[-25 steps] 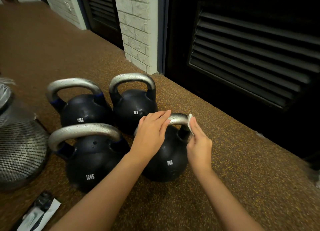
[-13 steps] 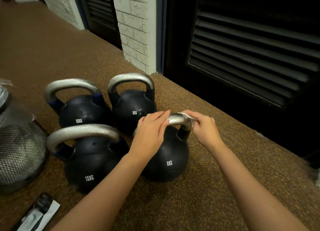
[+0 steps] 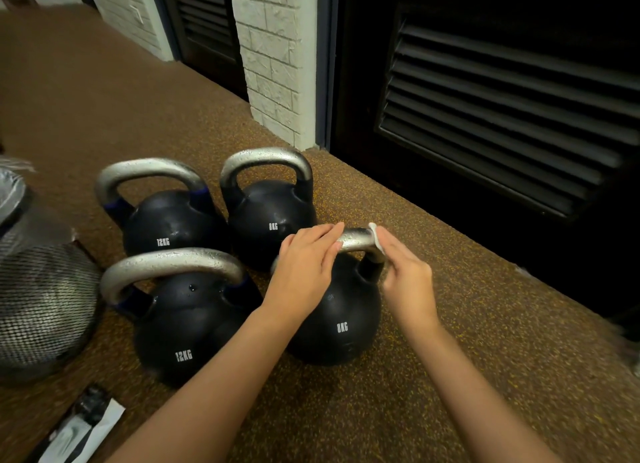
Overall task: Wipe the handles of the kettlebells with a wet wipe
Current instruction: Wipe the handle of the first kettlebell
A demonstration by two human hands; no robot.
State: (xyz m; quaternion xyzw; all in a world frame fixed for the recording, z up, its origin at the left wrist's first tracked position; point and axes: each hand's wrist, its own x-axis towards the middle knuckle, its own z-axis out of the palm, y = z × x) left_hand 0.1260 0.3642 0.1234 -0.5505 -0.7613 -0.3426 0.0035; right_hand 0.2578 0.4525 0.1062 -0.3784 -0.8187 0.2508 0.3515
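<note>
Black kettlebells point(image 3: 332, 317), four, two hands point(image 3: 304, 265) on one, one wipe point(image 3: 376, 241)

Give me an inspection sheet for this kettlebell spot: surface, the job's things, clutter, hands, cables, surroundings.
Surface: brown speckled floor.
Job's things: four black kettlebells with silver handles stand upright in two rows; near 8KG kettlebell under the hands, far 8KG kettlebell, near 12KG kettlebell, far 12KG kettlebell; white wet wipe on the right bend of the near 8KG handle.
Clutter: mesh bin at left; torn sachet at bottom left.
Hands: left hand rests flat on the handle; right hand presses the wipe to it.
Cables: nothing seen.
Surroundings: dark louvred doors, white brick pillar.
</note>
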